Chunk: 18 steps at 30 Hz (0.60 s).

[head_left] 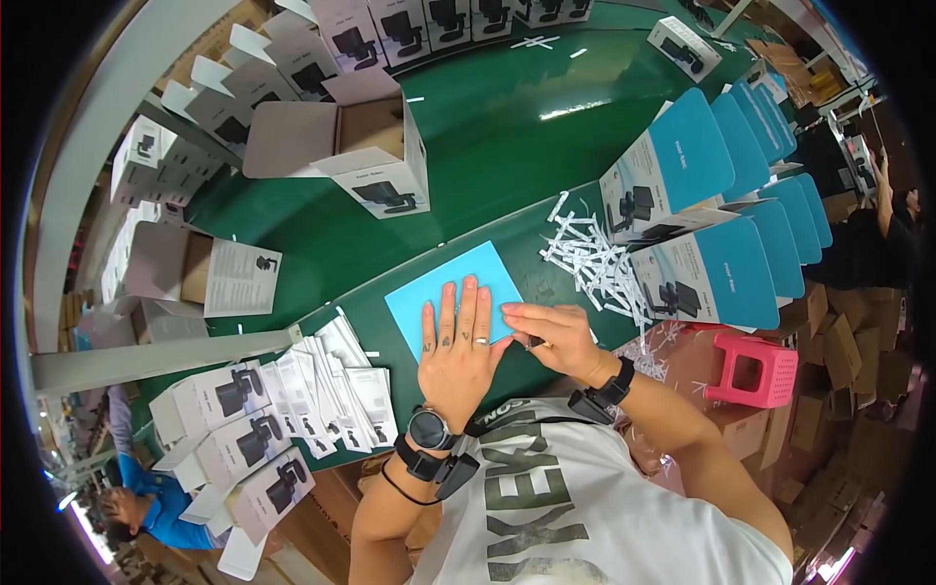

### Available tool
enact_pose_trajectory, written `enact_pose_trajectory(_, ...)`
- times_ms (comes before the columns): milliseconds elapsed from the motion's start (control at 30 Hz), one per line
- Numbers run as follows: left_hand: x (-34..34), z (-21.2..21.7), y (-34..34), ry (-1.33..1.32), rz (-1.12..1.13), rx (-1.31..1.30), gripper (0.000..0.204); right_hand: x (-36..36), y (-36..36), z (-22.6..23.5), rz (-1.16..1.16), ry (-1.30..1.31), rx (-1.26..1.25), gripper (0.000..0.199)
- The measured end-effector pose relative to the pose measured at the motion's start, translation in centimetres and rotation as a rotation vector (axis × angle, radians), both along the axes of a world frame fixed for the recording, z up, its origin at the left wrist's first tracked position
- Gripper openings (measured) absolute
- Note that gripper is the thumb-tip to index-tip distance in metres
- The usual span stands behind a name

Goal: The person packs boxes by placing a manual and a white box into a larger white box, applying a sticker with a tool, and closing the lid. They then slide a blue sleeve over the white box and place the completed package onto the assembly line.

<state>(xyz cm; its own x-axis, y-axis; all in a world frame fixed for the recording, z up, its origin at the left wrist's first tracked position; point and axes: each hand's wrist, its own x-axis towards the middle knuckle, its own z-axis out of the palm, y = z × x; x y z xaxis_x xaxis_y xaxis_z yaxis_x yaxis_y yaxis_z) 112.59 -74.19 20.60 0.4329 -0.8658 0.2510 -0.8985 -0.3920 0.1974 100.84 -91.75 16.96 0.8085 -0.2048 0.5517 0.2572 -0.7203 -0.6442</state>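
Note:
A flat light-blue card [409, 298] lies at an angle on the green table's near edge, in front of my body. My left hand [456, 351] rests palm down on it, fingers stretched out and pressing on its surface. At the card's right edge my right hand [556, 336] is closed, with fingertips and thumb pinched together there. What exactly sits between those fingertips is partly hidden. A loose heap of white paper strips [593, 258] lies just beyond my right hand. To the left of my left hand is a fanned stack of white printed leaflets [336, 390].
Open blue-flapped boxes [682, 161] stand in rows at right. An open white box [375, 166] and another [239, 278] sit across the table [507, 117]. More printed boxes [234, 444] are at lower left. A pink stool [756, 370] is at right. Other people [156, 507] work nearby.

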Motion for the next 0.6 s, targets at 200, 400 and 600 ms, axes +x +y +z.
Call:
enact_pose_trajectory(200, 5.0, 3.4, 1.2, 0.081, -0.039, 0.002, 0.099, 0.2, -2.5, 0.3, 0.086, 0.012, 0.062, 0.031)
enact_pose_trajectory(400, 4.5, 4.0, 1.4, 0.048, 0.053, 0.069, 0.110, 3.8, -3.2, 2.1, 0.104, 0.063, 0.327, 0.029)
enact_pose_trajectory(600, 8.7, 5.6, 4.7, 0.032, 0.027, 0.041, 0.100, 4.1, -5.2, 1.9, 0.123, 0.129, 0.470, 0.024)
